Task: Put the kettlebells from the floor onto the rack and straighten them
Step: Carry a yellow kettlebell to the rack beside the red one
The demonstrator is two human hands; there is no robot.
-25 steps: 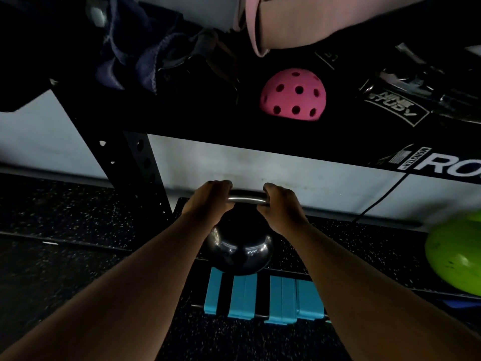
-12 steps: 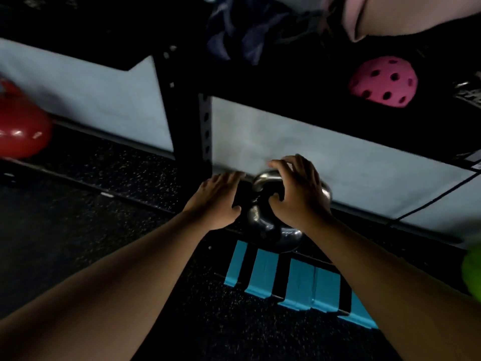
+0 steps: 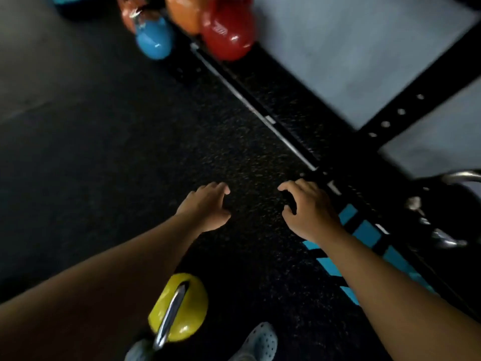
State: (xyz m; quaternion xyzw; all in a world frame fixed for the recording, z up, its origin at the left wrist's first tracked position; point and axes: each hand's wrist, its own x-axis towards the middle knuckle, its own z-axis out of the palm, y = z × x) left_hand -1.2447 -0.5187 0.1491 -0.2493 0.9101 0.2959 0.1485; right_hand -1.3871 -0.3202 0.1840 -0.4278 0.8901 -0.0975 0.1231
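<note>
Two hands empty: left hand and right hand hovering over floor, fingers loosely spread, gripping nothing. Yellow kettlebell on floor by shoe, likely next. Dark kettlebell apparently on rack, far right. Blue, red kettlebells farther off; placement unclear. Task partway.
</note>
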